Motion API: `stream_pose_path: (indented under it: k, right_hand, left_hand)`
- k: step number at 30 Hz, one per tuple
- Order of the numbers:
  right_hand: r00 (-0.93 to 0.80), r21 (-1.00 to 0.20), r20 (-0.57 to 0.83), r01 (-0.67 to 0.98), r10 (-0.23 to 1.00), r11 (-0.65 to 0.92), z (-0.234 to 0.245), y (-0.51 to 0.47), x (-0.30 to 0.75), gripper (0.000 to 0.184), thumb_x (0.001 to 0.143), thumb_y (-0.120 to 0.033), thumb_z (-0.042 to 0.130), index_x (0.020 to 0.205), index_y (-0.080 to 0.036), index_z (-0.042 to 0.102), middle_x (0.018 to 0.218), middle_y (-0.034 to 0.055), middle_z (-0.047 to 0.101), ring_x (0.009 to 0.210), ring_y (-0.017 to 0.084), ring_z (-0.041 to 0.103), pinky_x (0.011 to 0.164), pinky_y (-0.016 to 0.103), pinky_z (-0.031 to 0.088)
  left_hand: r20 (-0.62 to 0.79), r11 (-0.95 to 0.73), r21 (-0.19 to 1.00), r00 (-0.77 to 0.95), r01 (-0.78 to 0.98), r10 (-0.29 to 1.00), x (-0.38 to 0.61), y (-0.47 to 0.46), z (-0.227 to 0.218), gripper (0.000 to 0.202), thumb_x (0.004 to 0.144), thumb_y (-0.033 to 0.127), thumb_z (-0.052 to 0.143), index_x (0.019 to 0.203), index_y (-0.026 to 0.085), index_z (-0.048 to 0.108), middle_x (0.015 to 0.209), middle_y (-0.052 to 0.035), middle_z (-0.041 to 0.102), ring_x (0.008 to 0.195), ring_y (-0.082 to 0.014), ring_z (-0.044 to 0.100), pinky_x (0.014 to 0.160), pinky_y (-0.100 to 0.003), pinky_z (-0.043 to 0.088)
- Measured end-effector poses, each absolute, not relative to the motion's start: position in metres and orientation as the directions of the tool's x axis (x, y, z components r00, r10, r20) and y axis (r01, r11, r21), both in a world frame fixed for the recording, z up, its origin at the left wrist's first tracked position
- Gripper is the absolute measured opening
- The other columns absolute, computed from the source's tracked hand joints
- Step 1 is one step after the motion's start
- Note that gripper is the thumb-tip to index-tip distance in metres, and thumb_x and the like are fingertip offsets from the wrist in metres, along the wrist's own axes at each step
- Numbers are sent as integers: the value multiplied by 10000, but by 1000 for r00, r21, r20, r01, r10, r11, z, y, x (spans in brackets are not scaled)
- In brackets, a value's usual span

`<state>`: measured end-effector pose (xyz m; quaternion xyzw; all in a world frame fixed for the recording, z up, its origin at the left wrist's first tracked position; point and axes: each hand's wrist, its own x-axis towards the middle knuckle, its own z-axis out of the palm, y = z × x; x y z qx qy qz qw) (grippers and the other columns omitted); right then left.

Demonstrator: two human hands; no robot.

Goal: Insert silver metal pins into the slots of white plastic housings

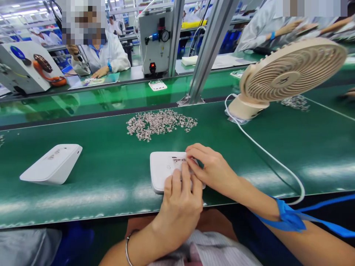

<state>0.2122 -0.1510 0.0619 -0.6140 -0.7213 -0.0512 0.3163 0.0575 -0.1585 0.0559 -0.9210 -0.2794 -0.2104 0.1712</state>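
A flat white plastic device point(162, 170) lies on the green conveyor belt point(111, 177) near its front edge. My left hand point(180, 207) rests on the device's near side with its fingers curled down onto the top. My right hand point(210, 168) comes in from the right, fingertips pinched together over a row of small ports point(179, 160) on the device. Whether the fingertips hold a small part is hidden. A pile of several small silver metal parts point(161, 123) lies on the belt just beyond the device.
A second white device point(52, 164) sits on the belt at left. A beige desk fan point(288, 72) with a white cable point(266, 155) stands at right. Metal posts point(206, 51), a grey machine point(155, 37) and other workers in white coats point(107, 51) are behind.
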Motion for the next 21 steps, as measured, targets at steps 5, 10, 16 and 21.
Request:
stream_pose_path:
  k: [5, 10, 16, 21]
  right_hand:
    - [-5, -423, 525, 866, 851, 266, 61, -154, 215, 150, 832, -103, 437, 743, -166, 540, 841, 67, 616, 724, 158, 588, 638, 290, 498]
    - [54, -542, 554, 781, 831, 311, 53, -164, 217, 177, 863, -102, 441, 895, -144, 609, 1011, 114, 628, 919, 165, 614, 785, 297, 519]
    - [30, -491, 557, 818, 830, 300, 43, -171, 218, 232, 872, -102, 418, 936, -157, 635, 1118, 126, 598, 985, 187, 600, 805, 333, 524]
    - [-70, -378, 576, 860, 814, 341, 48, -171, 221, 233, 871, -94, 412, 947, -143, 626, 1113, 141, 587, 919, 182, 606, 758, 321, 530]
  left_hand:
    - [452, -780, -206, 764, 591, 460, 60, -158, 54, 336, 851, 280, 451, 1138, 147, 563, 1293, -113, 497, 1072, -247, 489, 878, -362, 331]
    - [476, -766, -193, 741, 614, 474, 62, -159, 53, 274, 853, 271, 444, 1071, 155, 564, 1265, -125, 517, 1062, -242, 493, 858, -350, 324]
    - [485, -768, -184, 736, 614, 472, 64, -159, 52, 270, 853, 274, 439, 1058, 152, 566, 1262, -127, 520, 1054, -240, 494, 863, -350, 317]
    - [501, -759, -180, 722, 626, 477, 65, -161, 50, 245, 847, 254, 443, 1024, 154, 580, 1243, -122, 536, 1053, -237, 493, 861, -347, 314]
